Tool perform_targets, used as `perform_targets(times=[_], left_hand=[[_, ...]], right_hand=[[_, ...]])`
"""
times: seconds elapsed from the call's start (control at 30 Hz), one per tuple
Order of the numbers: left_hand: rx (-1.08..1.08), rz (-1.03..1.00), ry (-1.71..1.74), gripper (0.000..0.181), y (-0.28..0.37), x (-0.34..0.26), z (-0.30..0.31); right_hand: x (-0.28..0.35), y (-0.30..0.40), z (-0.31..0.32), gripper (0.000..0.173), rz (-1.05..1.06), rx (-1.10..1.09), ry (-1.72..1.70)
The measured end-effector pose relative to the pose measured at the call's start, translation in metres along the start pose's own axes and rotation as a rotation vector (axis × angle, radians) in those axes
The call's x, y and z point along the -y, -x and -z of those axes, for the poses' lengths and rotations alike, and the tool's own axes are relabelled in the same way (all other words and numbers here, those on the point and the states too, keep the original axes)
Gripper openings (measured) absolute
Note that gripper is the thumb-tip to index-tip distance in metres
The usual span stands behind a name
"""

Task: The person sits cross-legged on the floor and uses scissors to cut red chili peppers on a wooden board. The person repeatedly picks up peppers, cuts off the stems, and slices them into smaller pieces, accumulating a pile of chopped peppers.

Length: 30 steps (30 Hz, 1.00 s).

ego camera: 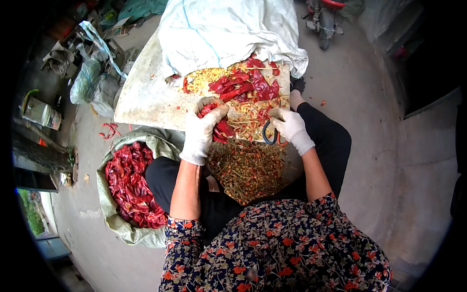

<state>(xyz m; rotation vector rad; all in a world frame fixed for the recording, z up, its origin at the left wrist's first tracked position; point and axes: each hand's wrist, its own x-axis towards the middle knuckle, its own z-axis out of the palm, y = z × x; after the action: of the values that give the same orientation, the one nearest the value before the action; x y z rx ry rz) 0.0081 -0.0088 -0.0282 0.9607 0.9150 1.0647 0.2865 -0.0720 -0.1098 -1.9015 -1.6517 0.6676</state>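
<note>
In a white work glove, my left hand (206, 122) grips several dried red chili peppers (223, 131) above the near edge of a worn board (146, 98). My right hand (286, 122), gloved too, is at the board's right near edge. Beside its fingers show the dark and orange handle loops of scissors (269, 135); whether the fingers hold the scissors or a piece of pepper cannot be told. More red peppers (237, 87) lie on the board just beyond my hands, among yellow seeds (199, 80) and scraps.
A white woven sack (226, 33) covers the board's far part. An open woven sack (105, 204) of red peppers stands at my left. Stems and seeds (248, 168) are heaped below the board, between my legs. Bagged clutter (87, 80) lies far left; a wheeled vehicle (324, 23) stands far right.
</note>
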Motion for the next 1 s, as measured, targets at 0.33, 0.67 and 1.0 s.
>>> perform_targets(times=[0.33,0.67,1.0], left_hand=[[0.059,0.02,-0.066,0.02,0.002,0.009,-0.011],[0.287,-0.147,-0.457,0.053,-0.004,0.031,-0.019],[0.147,-0.146,-0.864,0.055,-0.006,0.032,-0.015]], right_hand=[[-0.002,-0.026,-0.044,0.026,-0.088,-0.145,0.404],[0.032,-0.004,-0.04,0.023,0.049,0.181,-1.366],[0.073,0.008,-0.017,0.032,0.101,-0.017,-0.263]])
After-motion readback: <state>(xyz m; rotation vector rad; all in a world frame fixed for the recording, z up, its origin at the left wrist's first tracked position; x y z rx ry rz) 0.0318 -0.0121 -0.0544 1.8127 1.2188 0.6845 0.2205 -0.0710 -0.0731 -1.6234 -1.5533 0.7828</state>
